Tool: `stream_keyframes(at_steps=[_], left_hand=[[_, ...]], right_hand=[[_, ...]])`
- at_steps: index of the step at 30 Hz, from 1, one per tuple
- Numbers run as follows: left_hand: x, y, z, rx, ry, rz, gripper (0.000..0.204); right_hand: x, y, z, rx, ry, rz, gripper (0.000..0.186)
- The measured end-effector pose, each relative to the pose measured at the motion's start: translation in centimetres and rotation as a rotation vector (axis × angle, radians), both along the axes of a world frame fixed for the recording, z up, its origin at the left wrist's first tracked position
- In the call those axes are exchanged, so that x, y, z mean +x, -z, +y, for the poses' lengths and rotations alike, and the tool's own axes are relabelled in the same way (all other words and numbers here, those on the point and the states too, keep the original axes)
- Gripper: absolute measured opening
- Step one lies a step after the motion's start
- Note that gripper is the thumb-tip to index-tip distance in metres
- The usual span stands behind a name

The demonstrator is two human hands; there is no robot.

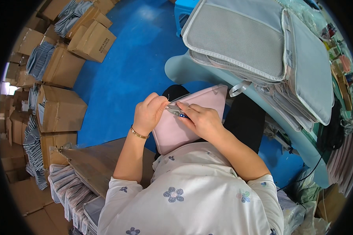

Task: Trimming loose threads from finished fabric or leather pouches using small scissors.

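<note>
A pale pink fabric pouch (176, 135) with a piped, zipped-looking edge lies tilted across my lap. My right hand (204, 122) rests over it, closed around small thread snips (173, 111) with metal blades and a blue grip. The blades point left, toward the fingertips of my left hand (150, 113). Those fingers are pinched together at the pouch's upper left edge, by the blade tips. What they pinch, perhaps a thread or the edge itself, is too small to make out.
A light blue-green table (179, 69) on my right bears a stack of grey mesh-fronted pouches (239, 39). Cardboard boxes (62, 107) and bundles of grey pouches (40, 58) line the left. A blue stool (184, 9) stands beyond the table. More pouches (68, 188) are piled at lower left.
</note>
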State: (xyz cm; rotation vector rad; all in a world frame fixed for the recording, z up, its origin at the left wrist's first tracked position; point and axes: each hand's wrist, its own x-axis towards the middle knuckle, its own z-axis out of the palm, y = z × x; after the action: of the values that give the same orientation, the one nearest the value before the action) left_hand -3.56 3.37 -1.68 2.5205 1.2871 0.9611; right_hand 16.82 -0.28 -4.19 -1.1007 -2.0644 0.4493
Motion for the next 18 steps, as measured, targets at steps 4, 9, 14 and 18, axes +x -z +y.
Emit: stream_keyframes(at_steps=[4, 9, 14, 18], left_hand=[[0.1, 0.1, 0.0, -0.014, -0.003, -0.026, 0.012], [-0.1, 0.5, 0.0, -0.016, -0.03, -0.054, 0.011], [-0.5, 1.8, -0.5, -0.18, -0.164, -0.311, 0.01], [-0.2, 1.5, -0.6, -0.262, -0.15, -0.422, 0.012]], right_hand=[[-0.1, 0.3, 0.1, -0.005, -0.001, 0.005, 0.043], [0.7, 0.7, -0.1, 0.033, 0.015, -0.022, 0.045], [1.9, 1.6, -0.6, -0.147, 0.111, 0.015, 0.04], [2.1, 1.4, -0.6, -0.241, 0.162, 0.178, 0.039]])
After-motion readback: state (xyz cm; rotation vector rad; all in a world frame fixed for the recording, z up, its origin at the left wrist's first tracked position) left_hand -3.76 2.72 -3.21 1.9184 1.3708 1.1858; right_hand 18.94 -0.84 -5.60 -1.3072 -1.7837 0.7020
